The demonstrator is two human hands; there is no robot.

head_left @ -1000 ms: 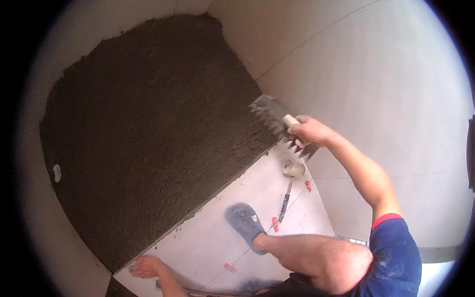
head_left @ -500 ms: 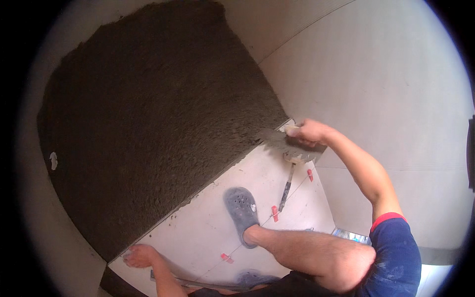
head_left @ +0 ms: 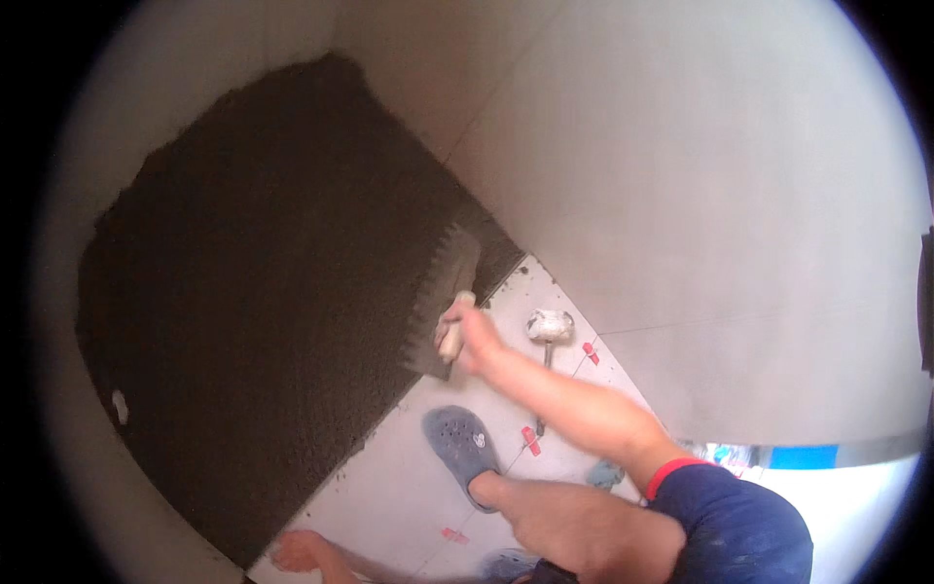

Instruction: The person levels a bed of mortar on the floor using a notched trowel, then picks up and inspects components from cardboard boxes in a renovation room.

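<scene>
My right hand (head_left: 469, 336) is closed round the pale handle of a notched trowel (head_left: 457, 258). The trowel's toothed blade lies over dark wet mortar (head_left: 263, 263), close to the edge of the laid floor tile. Down at the lower left, my left hand (head_left: 297, 551) rests on the pale tile (head_left: 379, 477) near its mortar-side edge, fingers loosely spread and holding nothing I can see. Right of the trowel, a mallet (head_left: 551, 327) with a white, smeared head lies on the tile, its handle partly behind my right forearm.
Red levelling wedges (head_left: 530, 441) stand along the tile joint. My foot in a grey clog (head_left: 459, 443) is on the tile between my hands. A large pale wall (head_left: 720, 214) rises at the right. A greenish cloth-like lump (head_left: 605, 475) lies beside my leg.
My right hand has swung the trowel left, from over the tile corner by the wall onto the mortar. The mallet now shows more fully. My left hand stays on the tile.
</scene>
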